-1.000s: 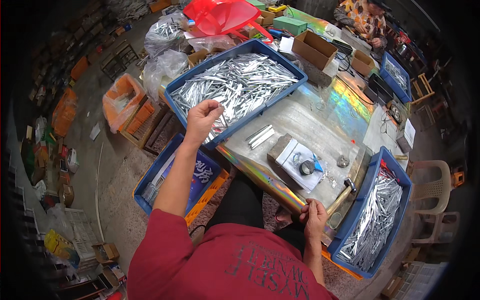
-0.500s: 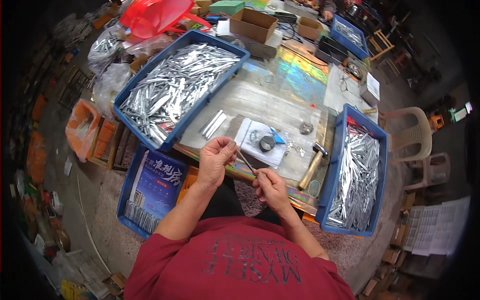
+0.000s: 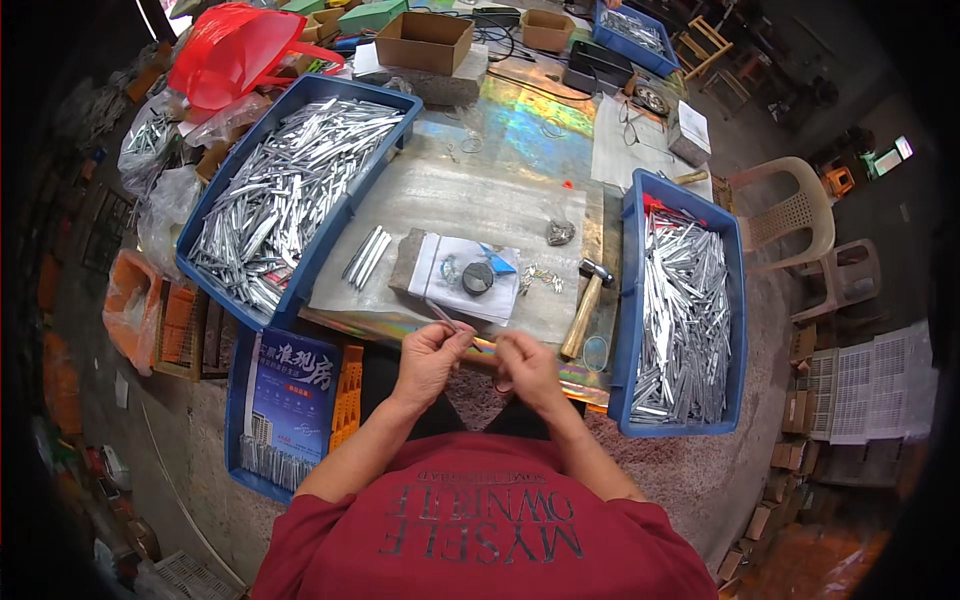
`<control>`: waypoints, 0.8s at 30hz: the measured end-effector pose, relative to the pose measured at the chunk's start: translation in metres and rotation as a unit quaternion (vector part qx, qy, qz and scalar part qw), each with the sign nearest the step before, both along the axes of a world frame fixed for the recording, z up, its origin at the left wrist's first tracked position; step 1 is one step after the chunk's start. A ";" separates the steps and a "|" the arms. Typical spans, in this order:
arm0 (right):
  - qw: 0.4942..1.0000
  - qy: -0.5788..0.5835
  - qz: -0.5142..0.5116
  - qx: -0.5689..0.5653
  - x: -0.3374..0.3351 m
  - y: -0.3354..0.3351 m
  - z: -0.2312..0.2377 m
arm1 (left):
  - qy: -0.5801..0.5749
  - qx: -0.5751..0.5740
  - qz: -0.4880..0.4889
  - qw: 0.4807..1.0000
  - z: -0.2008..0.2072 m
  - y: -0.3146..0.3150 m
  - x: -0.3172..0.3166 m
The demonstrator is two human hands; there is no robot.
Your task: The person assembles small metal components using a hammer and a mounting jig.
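My left hand is closed, pinching a thin metal strip that sticks up and away from the fingertips. Close beside it, my right hand is closed too, its fingertips near the strip; a small reddish loop shows under the fingers, and what it holds is hidden. Just beyond the hands a block topped with white paper carries a round dark grey piece and a blue scrap. Left of the block lie several silvery strips side by side.
Blue bins of metal strips stand left and right. A hammer lies near small metal bits and a clump. A lower blue bin holds a printed sheet. A plastic chair stands at right.
The strip stretched between both hands before; now it points away from my left hand, and my right hand has come in closer beside it. The whole view has shifted.
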State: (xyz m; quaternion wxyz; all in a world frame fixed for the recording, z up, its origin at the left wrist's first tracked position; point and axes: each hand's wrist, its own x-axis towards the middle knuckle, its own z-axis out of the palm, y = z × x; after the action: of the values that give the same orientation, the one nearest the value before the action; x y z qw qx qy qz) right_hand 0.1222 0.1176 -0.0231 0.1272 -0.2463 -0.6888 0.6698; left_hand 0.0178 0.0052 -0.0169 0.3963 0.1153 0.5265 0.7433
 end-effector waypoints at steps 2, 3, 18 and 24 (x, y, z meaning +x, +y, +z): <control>0.988 -0.018 -0.118 0.098 -0.004 0.026 -0.014 | 0.018 0.004 0.006 1.000 -0.001 -0.003 -0.005; 0.988 -0.019 -0.120 0.098 -0.007 0.039 -0.016 | 0.037 0.009 0.013 0.999 -0.001 -0.002 -0.007; 0.790 -0.086 -0.006 0.607 -0.015 0.059 -0.032 | 0.013 -0.007 0.016 1.000 -0.005 -0.013 -0.010; 0.799 -0.032 -0.070 0.596 -0.004 0.066 -0.027 | 0.006 -0.005 0.014 1.000 -0.008 -0.011 -0.007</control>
State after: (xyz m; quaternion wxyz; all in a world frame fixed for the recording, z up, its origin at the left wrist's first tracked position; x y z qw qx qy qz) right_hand 0.1185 0.1840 -0.0500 0.2732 -0.1912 -0.9365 0.1082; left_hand 0.0107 -0.0061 -0.0251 0.3833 0.1100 0.5338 0.7457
